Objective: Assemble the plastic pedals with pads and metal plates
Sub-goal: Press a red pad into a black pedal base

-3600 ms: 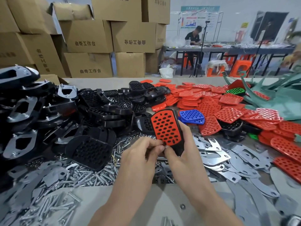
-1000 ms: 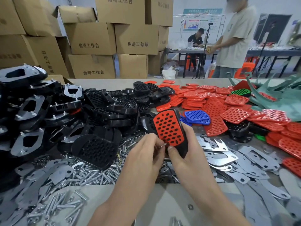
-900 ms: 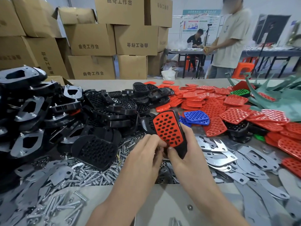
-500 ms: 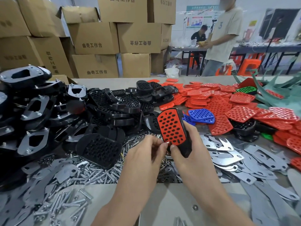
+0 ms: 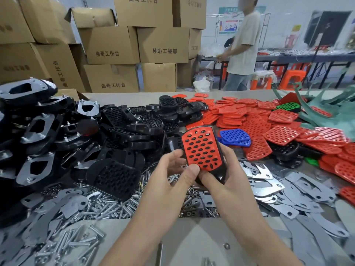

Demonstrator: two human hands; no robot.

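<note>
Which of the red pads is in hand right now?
The red pad seated in the black pedal that the left hand and right hand hold; the other red pads lie loose on the table.

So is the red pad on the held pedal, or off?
On: the red pad covers the face of the black pedal, black showing through its holes.

Head-worn wide view — forward and down, close over the worktable [image 5: 192,244].

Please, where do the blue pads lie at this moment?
The blue pads lie right of centre in the head view, just right of the held pedal, at the near left edge of the red pads.
</note>
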